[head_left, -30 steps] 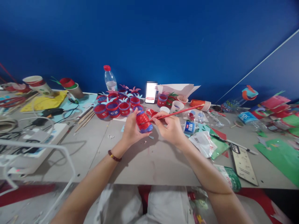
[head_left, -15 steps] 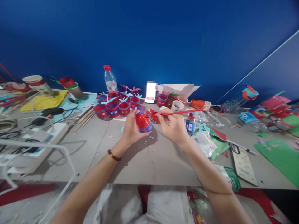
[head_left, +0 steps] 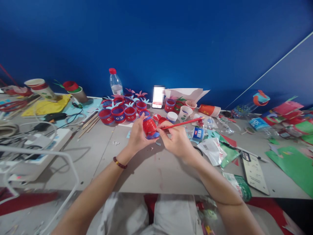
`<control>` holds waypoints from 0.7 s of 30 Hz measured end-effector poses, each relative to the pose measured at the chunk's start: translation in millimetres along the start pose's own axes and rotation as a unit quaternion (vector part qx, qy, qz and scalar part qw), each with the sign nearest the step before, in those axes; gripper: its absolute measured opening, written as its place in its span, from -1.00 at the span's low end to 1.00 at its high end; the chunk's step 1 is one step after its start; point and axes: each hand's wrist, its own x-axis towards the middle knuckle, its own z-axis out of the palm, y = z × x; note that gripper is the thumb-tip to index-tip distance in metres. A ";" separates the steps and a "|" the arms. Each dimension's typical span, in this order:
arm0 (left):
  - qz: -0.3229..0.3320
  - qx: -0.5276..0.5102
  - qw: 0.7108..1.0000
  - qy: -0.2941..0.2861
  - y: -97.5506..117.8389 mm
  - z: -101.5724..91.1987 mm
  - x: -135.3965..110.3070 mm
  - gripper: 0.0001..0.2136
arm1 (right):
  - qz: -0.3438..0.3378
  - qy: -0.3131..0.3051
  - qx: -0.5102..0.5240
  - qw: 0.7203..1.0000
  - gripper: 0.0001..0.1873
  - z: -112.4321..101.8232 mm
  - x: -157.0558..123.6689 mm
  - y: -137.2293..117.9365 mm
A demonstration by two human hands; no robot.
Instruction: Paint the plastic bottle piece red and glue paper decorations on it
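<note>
My left hand [head_left: 137, 134] is closed around a tilted piece of plastic bottle [head_left: 148, 125], its ribbed side coated with red paint and its ends blue. Pinched in my right hand [head_left: 176, 138] is a thin red paintbrush [head_left: 184, 123], whose tip end is at the painted side near the lower blue edge. Just behind my right fingers sits a small pot of red paint [head_left: 161, 120], partly covered by the hand. A white lid [head_left: 172, 116] lies beside it. Several red and blue painted cups [head_left: 118, 114] with eyes and paper leaves stand beyond my left hand.
A lit phone [head_left: 157, 97] leans against the blue wall. At left are wooden sticks [head_left: 89, 124], a glue gun [head_left: 54, 117] and a white power strip [head_left: 40, 160]. Toward the right lie a plastic packet [head_left: 212, 150], another phone [head_left: 254, 173] and green paper [head_left: 292, 163].
My right hand has moved the paintbrush left and slightly down, from the paint pot to the bottle piece. The white lid now shows more. My left hand stays nearly in place.
</note>
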 end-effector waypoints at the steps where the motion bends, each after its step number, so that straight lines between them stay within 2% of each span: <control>1: 0.003 -0.003 1.000 0.001 -0.4 0.2 -0.1 0.13 | -0.003 0.006 -0.007 1.000 -0.85 0.0 0.7 1.2; 7: 0.006 -0.006 1.000 -0.002 -3.0 1.7 -1.6 0.14 | -0.014 0.065 -0.039 0.997 -0.86 -7.6 5.1 4.4; 12: 0.004 0.007 1.000 0.003 -3.1 1.7 -1.5 0.16 | 0.008 0.106 -0.084 0.991 -0.86 -22.2 10.7 6.2; 16: -0.009 0.008 1.000 -0.005 -0.3 0.2 -0.4 0.15 | 0.037 0.086 -0.050 0.994 -0.87 -28.6 10.6 4.0; 21: -0.015 0.004 1.000 -0.014 0.1 -0.3 -0.8 0.16 | 0.059 0.026 0.029 0.997 -0.91 -18.5 3.8 5.7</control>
